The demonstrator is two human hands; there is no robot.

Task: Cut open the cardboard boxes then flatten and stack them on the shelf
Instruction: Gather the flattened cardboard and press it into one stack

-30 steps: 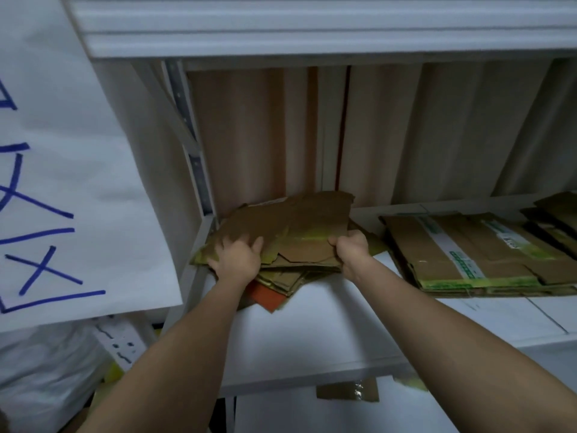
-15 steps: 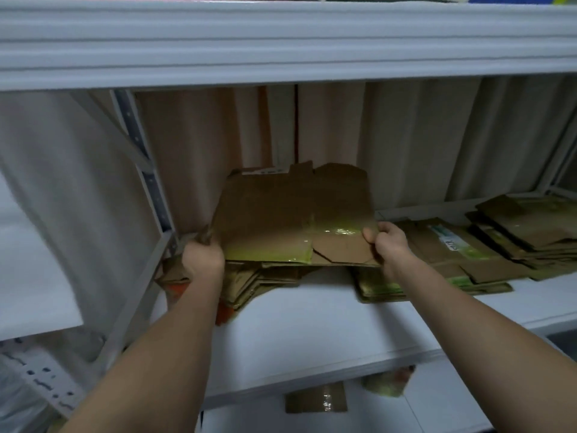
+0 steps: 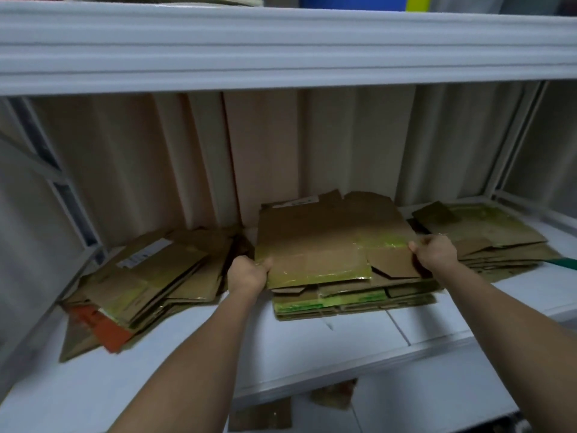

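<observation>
A flattened brown cardboard box (image 3: 331, 242) with shiny green-tinted tape lies across the top of the middle stack of flattened boxes (image 3: 352, 300) on the white shelf (image 3: 312, 348). My left hand (image 3: 246, 275) grips its front left edge. Its front right corner is held by my right hand (image 3: 435, 253), thumb on top. Both forearms reach in from below.
A messier pile of flattened cardboard (image 3: 140, 276) with an orange piece (image 3: 106, 328) lies at the left. A third stack (image 3: 487, 235) sits at the right. An upper shelf edge (image 3: 281, 48) hangs overhead. Curtain-like backing closes the rear. Cardboard scraps (image 3: 259, 417) lie below.
Both hands have carried the flattened box from the left pile rightward onto the middle stack. The view has shifted right with them.
</observation>
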